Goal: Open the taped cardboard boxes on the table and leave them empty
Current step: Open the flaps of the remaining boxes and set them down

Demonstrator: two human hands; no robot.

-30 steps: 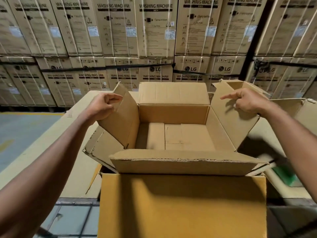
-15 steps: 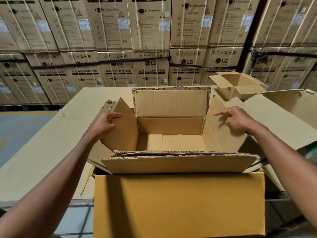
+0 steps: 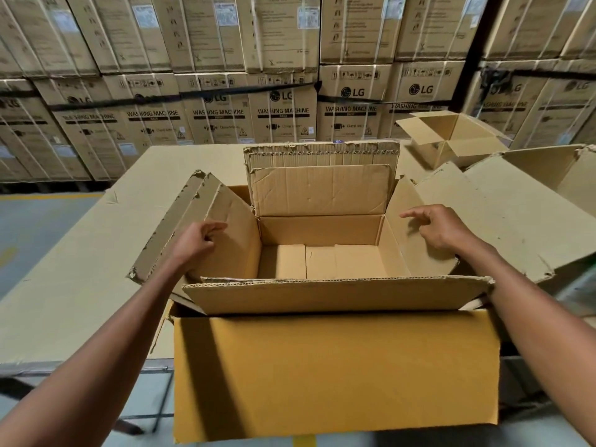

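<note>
Wall of stacked cartons: printed "LG" and "WASHING MACHINE", filling the background behind the work area.

Table: covered in flat cardboard sheet; carries the boxes.

Open box: the task's thing, at the near table edge, directly below the camera. All four flaps are up or spread. No contents show; only the folded bottom panels are visible inside. Judged: opening step done here, flaps being spread to confirm it is empty.

Large box at right: just beside the open box, flaps open; interior mostly hidden.

Small box: far right on the table, flaps open, apparently empty.

Left side flap and right side flap: both tilted outward.

Right hand: over the right side flap, fingers loosely extended, gripping nothing; contact with the flap cannot be told.

Left hand: against the left side flap, fingers curled; whether it pinches the flap cannot be told.

Next move, judged: let go of the flaps and look for any box on the table that is taped shut; none shows here.
</note>
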